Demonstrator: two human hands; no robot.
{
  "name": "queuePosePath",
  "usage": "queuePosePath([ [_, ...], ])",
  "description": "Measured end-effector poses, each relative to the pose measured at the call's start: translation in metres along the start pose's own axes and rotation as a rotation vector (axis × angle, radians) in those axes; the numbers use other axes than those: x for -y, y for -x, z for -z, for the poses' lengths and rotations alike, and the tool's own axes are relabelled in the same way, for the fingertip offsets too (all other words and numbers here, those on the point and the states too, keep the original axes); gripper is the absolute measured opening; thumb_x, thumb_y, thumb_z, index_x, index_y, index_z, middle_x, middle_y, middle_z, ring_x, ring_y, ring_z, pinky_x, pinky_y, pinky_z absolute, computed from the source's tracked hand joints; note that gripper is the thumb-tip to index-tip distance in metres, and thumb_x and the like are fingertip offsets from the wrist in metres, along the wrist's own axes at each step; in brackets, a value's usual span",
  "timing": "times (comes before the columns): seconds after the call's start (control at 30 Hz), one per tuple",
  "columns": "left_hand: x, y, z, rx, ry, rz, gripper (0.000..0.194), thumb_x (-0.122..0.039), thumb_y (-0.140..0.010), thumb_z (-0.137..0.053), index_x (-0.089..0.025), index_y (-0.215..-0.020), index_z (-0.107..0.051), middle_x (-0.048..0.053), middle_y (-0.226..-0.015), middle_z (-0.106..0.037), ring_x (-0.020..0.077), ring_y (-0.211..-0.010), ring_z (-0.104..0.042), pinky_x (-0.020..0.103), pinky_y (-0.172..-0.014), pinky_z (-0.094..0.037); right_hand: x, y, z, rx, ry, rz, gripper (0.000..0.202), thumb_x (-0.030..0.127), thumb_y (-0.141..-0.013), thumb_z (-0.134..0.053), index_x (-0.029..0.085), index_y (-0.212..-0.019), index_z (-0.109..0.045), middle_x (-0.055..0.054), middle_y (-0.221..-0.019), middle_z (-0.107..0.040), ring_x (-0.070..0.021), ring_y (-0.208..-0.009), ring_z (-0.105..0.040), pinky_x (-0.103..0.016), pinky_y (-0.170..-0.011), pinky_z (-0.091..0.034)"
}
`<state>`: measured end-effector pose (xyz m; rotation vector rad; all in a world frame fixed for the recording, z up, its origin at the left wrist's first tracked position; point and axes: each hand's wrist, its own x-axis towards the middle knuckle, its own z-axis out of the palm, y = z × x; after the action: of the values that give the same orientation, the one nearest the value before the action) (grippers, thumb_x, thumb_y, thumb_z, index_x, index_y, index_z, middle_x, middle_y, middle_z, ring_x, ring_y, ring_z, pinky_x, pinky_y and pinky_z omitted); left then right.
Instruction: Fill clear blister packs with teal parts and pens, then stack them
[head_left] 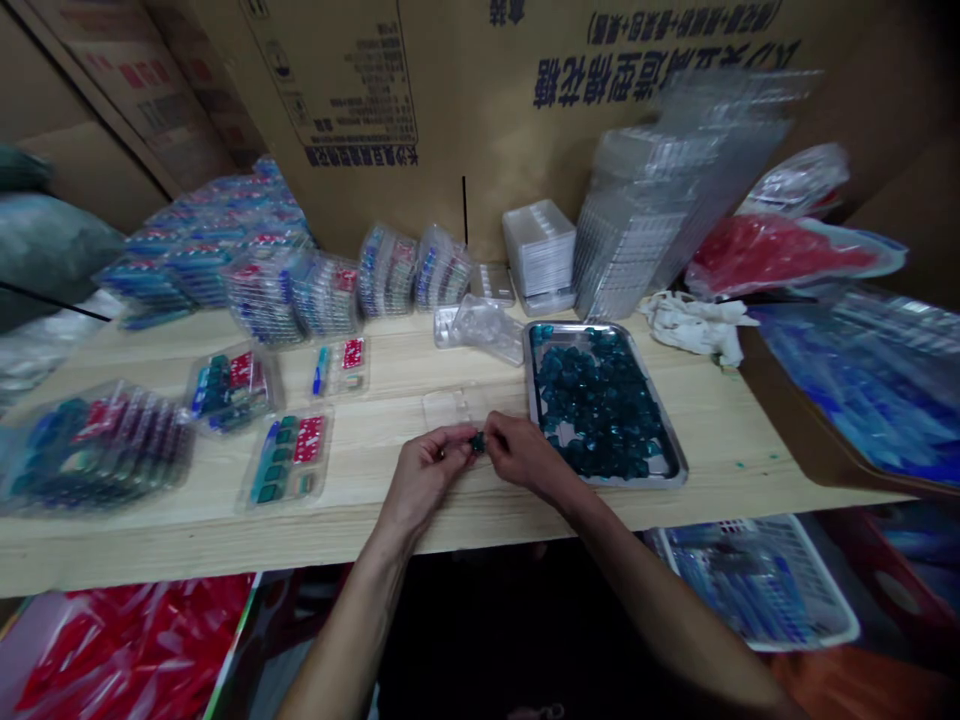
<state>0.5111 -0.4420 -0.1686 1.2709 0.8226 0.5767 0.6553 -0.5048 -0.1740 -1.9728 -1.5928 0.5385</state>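
Both hands meet over the front of the table. My left hand (pixel 431 470) is closed in a pinch on a small dark teal piece (pixel 478 441), whose exact kind I cannot make out. Close against it, my right hand (pixel 517 450) has its fingers curled at the piece's other side; what lies inside them is hidden. Just behind the hands is a clear plastic tray (pixel 446 405), partly covered by them. A metal tray (pixel 679 465) full of loose dark teal pieces stands right beside my right hand.
Filled clear packs (pixel 289 460) with blue pens and red dotted parts lie at left, with stacks (pixel 112 450) beside them. Tall stacks of empty clear trays (pixel 637 220) stand at the back. A white glove (pixel 701 325) and a box of blue items (pixel 862 380) are at right.
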Motion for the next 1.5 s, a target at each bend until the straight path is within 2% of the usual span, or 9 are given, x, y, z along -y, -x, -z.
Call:
queuePosePath([
  [0.1,0.003,-0.008,0.004,-0.028,-0.019,-0.021,0.029,-0.031,-0.068,-0.077,-0.015,-0.093,-0.076,0.007,-0.086,-0.075,0.0154,-0.074,-0.065,0.026,-0.070,-0.049,-0.005,0.000,0.009,0.045,0.028,0.039,0.014,0.013,-0.088,-0.048,0.017,-0.087,-0.061,-0.005,-0.079,-0.067,-0.0169,-0.073,-0.061,-0.025,-0.066,-0.039],
  [0.17,0.001,-0.019,0.013,-0.096,-0.129,-0.095,0.026,-0.028,-0.070,-0.074,-0.016,-0.093,-0.075,0.005,-0.082,-0.074,0.0153,-0.071,-0.064,0.026,-0.068,-0.049,-0.014,0.001,0.024,-0.007,0.094,0.037,0.020,0.012,-0.089,-0.047,0.015,-0.101,-0.063,-0.009,-0.095,-0.069,-0.0188,-0.087,-0.063,-0.026,-0.077,-0.043],
  [0.3,-0.012,-0.054,0.040,-0.270,-0.551,-0.383,0.016,-0.019,-0.075,-0.067,-0.019,-0.089,-0.075,0.004,-0.084,-0.072,0.0164,-0.075,-0.064,0.028,-0.072,-0.050,-0.046,0.004,0.064,-0.182,0.430,-0.229,0.037,0.011,-0.090,-0.043,0.012,-0.125,-0.058,-0.017,-0.117,-0.061,-0.0278,-0.108,-0.059,-0.035,-0.091,-0.044],
  [0.47,-0.009,-0.099,0.043,-0.176,-0.950,-0.568,0.021,-0.010,-0.081,-0.058,-0.019,-0.084,-0.076,0.006,-0.084,-0.071,0.0181,-0.077,-0.065,0.030,-0.074,-0.051,-0.073,0.009,0.081,-0.080,0.611,-0.406,0.038,0.014,-0.091,-0.044,0.013,-0.126,-0.056,-0.020,-0.120,-0.050,-0.0298,-0.099,-0.063,-0.039,-0.082,-0.048],
  [0.6,0.005,-0.117,0.032,-0.034,-1.038,-0.590,0.022,-0.008,-0.080,-0.059,-0.018,-0.089,-0.076,0.006,-0.090,-0.073,0.0195,-0.083,-0.067,0.031,-0.080,-0.051,-0.076,0.011,0.074,-0.141,0.571,-0.439,0.034,0.018,-0.093,-0.041,0.013,-0.123,-0.056,-0.017,-0.115,-0.049,-0.0277,-0.092,-0.065,-0.037,-0.078,-0.049],
  [1.0,0.007,-0.122,0.027,0.108,-0.949,-0.575,0.022,-0.016,-0.085,-0.058,-0.024,-0.093,-0.077,0.005,-0.092,-0.074,0.0183,-0.085,-0.066,0.029,-0.082,-0.048,-0.102,0.007,0.078,-0.143,0.351,-0.427,0.038,0.016,-0.086,-0.053,0.014,-0.124,-0.060,-0.016,-0.115,-0.051,-0.0235,-0.090,-0.063,-0.034,-0.085,-0.048],
  [1.17,0.007,-0.123,0.020,0.050,-0.876,-0.516,0.018,-0.023,-0.085,-0.065,-0.030,-0.094,-0.078,0.002,-0.094,-0.077,0.0212,-0.090,-0.068,0.031,-0.083,-0.047,-0.103,0.010,0.080,-0.254,0.299,-0.486,0.037,0.019,-0.090,-0.048,0.013,-0.124,-0.062,-0.016,-0.111,-0.055,-0.0242,-0.094,-0.062,-0.034,-0.089,-0.047],
  [1.3,0.006,-0.123,0.012,-0.026,-0.990,-0.460,0.018,-0.025,-0.086,-0.064,-0.029,-0.096,-0.079,0.004,-0.098,-0.077,0.0250,-0.093,-0.067,0.035,-0.083,-0.047,-0.106,0.010,0.080,-0.327,0.291,-0.471,0.038,0.013,-0.085,-0.048,0.014,-0.119,-0.065,-0.014,-0.105,-0.060,-0.0234,-0.094,-0.062,-0.033,-0.088,-0.046],
  [1.5,0.003,-0.112,0.012,0.047,-1.028,-0.559,0.024,-0.021,-0.088,-0.056,-0.026,-0.101,-0.076,0.005,-0.101,-0.072,0.0196,-0.093,-0.065,0.029,-0.078,-0.048,-0.105,0.008,0.089,-0.467,0.122,-0.453,0.032,0.015,-0.082,-0.047,0.014,-0.107,-0.068,-0.011,-0.096,-0.066,-0.0229,-0.087,-0.062,-0.034,-0.083,-0.047],
])
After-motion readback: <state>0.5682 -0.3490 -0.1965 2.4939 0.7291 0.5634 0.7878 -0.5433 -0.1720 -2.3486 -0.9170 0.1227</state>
